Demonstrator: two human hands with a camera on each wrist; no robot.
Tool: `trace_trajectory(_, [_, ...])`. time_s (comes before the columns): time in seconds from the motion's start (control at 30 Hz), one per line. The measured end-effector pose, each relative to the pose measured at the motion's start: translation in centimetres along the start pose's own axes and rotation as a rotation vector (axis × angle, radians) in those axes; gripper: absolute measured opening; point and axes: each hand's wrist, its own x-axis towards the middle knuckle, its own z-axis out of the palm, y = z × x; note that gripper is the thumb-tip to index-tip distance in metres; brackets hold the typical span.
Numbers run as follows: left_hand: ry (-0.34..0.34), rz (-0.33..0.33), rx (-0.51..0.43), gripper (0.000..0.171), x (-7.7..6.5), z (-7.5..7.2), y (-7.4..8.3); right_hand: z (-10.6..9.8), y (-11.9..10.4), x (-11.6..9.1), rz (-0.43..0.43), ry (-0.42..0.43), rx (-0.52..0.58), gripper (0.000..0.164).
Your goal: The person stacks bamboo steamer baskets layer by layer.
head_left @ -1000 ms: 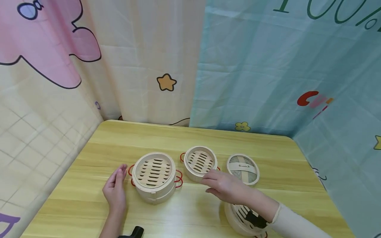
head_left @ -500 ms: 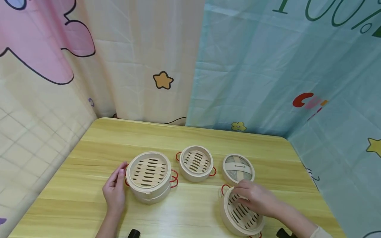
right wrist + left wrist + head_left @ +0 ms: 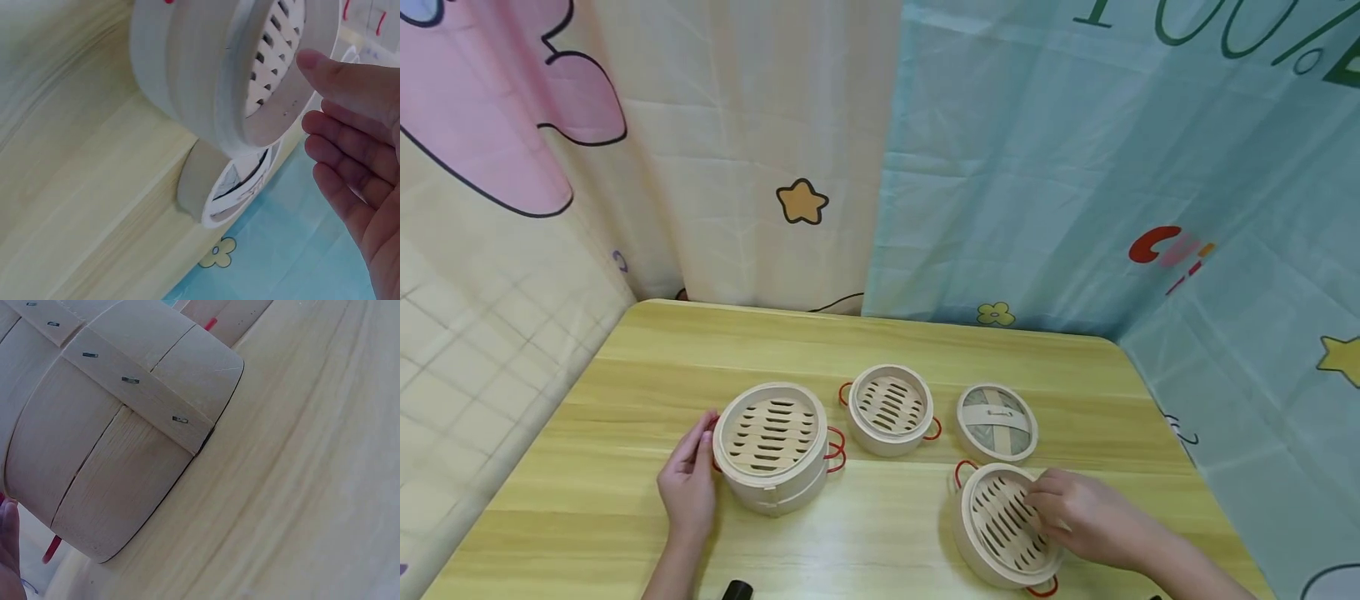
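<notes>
A two-tier bamboo steamer [image 3: 772, 450] with red loop handles stands on the left of the table. My left hand [image 3: 688, 479] pinches its upper left handle with thumb and fingers, which partly cover the loop. In the left wrist view, a fingertip [image 3: 9, 531] shows by that red loop, beside the stapled wooden wall. At the right front sits a single steamer tier [image 3: 1000, 521]. My right hand [image 3: 1086, 508] hovers at its right rim. In the right wrist view, the thumb [image 3: 319, 65] overlaps the tier's opening, with the fingers loosely bent outside the rim.
A smaller steamer tier [image 3: 889, 408] with red handles sits at the back middle. To its right lies a small round steamer lid [image 3: 996, 421] with a pale crossing band. Printed curtains [image 3: 760, 167] rise behind the wooden table [image 3: 655, 350]. A black object [image 3: 737, 590] shows at the front edge.
My right hand moved right and down, from beside the small tier to the right-front tier's right rim. My left hand closed the gap to the two-tier steamer's handle. The view shifted slightly.
</notes>
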Motion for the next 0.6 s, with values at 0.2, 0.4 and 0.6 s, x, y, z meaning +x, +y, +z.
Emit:
trace_trajectory(0.2, [0.0,-0.006,0.015,0.027,0.0,0.0,-0.1,-0.1,-0.3,-1.7,0.034,-0.033,0.023,0.037])
trace_trajectory(0.4, [0.009,-0.005,0.038,0.028,0.0,0.0,-0.1,0.2,-0.8,-2.7,0.005,-0.04,-0.012,0.046])
trace_trajectory(0.6, [0.014,-0.012,0.047,0.027,0.0,-0.1,-0.3,1.3,-1.1,-3.1,-0.063,0.014,-0.108,0.02])
